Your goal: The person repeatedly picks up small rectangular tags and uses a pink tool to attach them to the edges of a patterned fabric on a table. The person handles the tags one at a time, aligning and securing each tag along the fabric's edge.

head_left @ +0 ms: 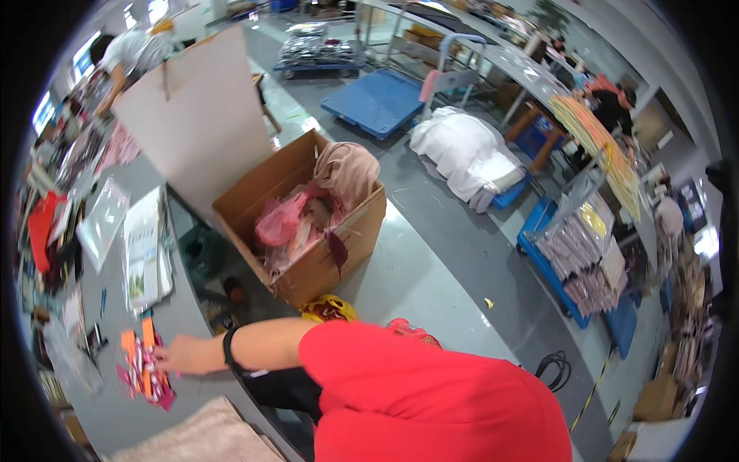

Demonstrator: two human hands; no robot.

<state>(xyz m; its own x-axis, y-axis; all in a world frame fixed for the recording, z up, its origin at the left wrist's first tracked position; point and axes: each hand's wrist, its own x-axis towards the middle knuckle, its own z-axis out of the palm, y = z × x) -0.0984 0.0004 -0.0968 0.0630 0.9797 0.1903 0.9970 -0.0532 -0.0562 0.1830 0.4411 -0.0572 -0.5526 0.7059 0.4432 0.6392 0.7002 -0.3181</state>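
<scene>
My right hand point(187, 355), with a black band at its wrist, reaches left onto the grey table. Its fingers are bent together at the edge of a loose pile of small orange, pink and white strips point(143, 368), which look like tags or labels. Exactly which strip lies between the fingertips is hard to make out. A folded pale pink cloth point(196, 437) lies nearer me on the table point(100, 422). Beyond the pile is a stack of printed white packages point(144, 250). My left hand is out of the picture.
An open cardboard box point(339, 266) holding pink plastic and cloth stands beside the table, before a large white board point(200, 115). Flat blue trolleys point(377, 100) stand on the floor, some loaded with packed goods point(589, 258) or white cloth point(466, 154). Other people work further off.
</scene>
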